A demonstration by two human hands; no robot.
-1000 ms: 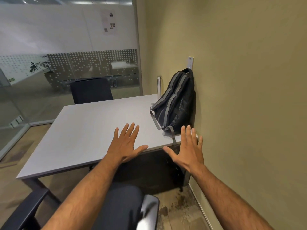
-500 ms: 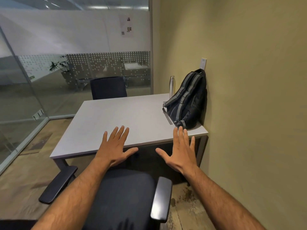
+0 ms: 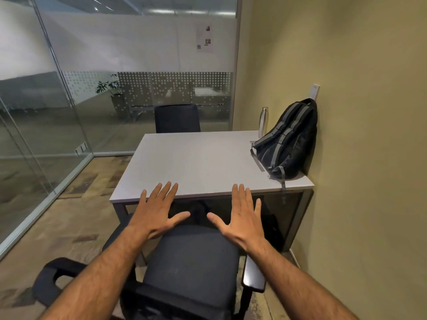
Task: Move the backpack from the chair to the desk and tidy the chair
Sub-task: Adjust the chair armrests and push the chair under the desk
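Against the olive wall at the desk's far right corner, the backpack [image 3: 288, 144] is already up there, propped at a lean so the wall takes its weight, a loose grey strap trailing off the desk [image 3: 196, 162] edge, and that looks like the first half of the job done. Black soft fabric, that bag, with grey webbing stripes running down its face and a slumped, rounded shape. Just behind it stands a slim steel water bottle [image 3: 263, 122], upright, brushed metal. Now to the hands: left hand [image 3: 157, 213] and right hand [image 3: 240, 215] both splayed wide, palms down, fingers spread, gripping nothing at all, hovering above the front of the office chair [image 3: 191, 262] seat and the desk's near edge. Whether either palm touches the seat, I cannot tell. My read is they are poised to take the chair and push it in under the desk, since the seat sits clear and pulled back. Padded dark woven seat, glossy hard plastic armrests either side, the right one catching a shine. Smooth pale grey laminate desktop on dark square metal legs, with a second dark chair [image 3: 176, 118] tucked at the far side before the frosted, dotted glass partition
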